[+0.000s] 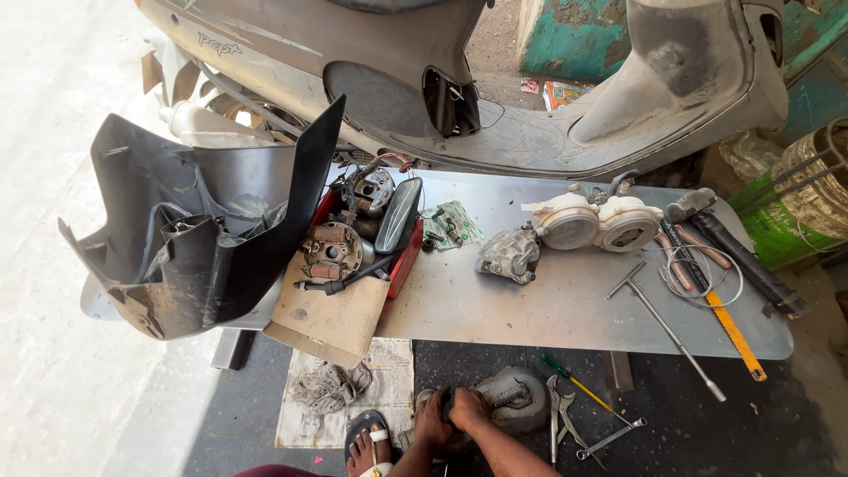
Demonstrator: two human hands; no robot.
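Two hands are down on the dark floor, just in front of the front edge of the bench (565,309). The left hand (433,417) and the right hand (468,408) are pressed close together on a gray metal part (517,397), and both are curled around its left end. The part sits on the floor, and a foot in a sandal (369,442) is just beside it. Pliers (558,415) and a green screwdriver (574,382) lie on the floor to the right of the part. A dirty rag (327,386) lies on a newspaper (389,371) to the left. On the bench, a T-shaped tool (662,322) lies near the front right corner, and a black plastic cover (203,238) hangs over the left end. A scooter (530,79) stands behind the back edge.
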